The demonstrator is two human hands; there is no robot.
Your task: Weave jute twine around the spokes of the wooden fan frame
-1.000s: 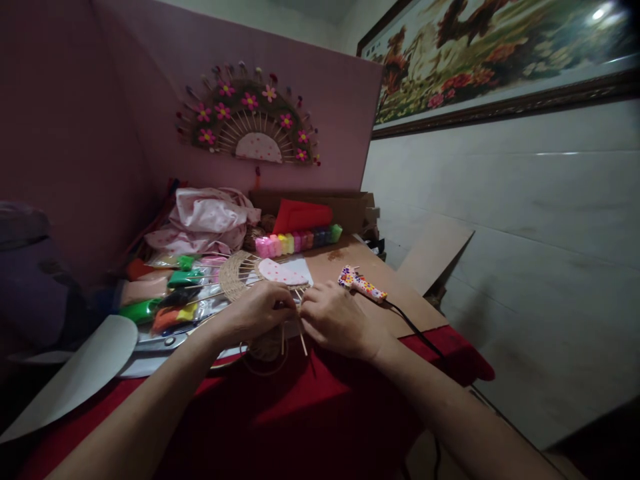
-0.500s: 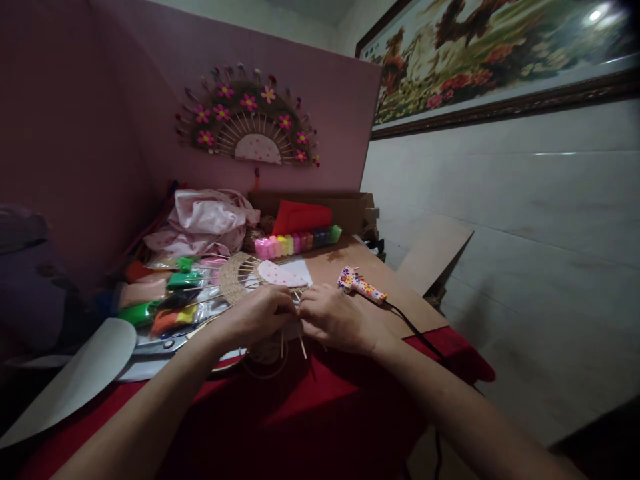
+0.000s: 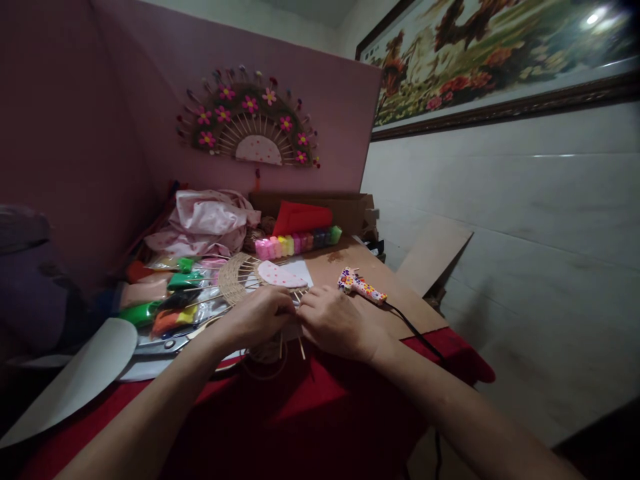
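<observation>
A half-made fan (image 3: 235, 277) of thin sticks wound with twine lies on the table, with a dotted pale pink piece (image 3: 280, 275) at its centre. My left hand (image 3: 265, 312) is closed at the fan's near end, its fingertips bent down around the sticks. Close beside it, my right hand (image 3: 333, 319) is also closed on the sticks, fingertips nearly touching the left ones. Stick ends (image 3: 303, 348) poke out below the hands. What lies between the fingertips is partly hidden. A loop of twine (image 3: 265, 373) hangs under the left hand.
A flower-patterned glue gun (image 3: 363, 285) with a black cord lies right of the hands. Bags of coloured clay (image 3: 145, 292) and scissors (image 3: 170, 345) are at the left. Behind are pink cloth (image 3: 205, 217), clay blocks (image 3: 295, 244) and red felt (image 3: 303, 217). A finished fan (image 3: 257, 127) hangs above.
Both hands have stayed almost in place, with only slight finger shifts at the sticks. The view has moved very slightly.
</observation>
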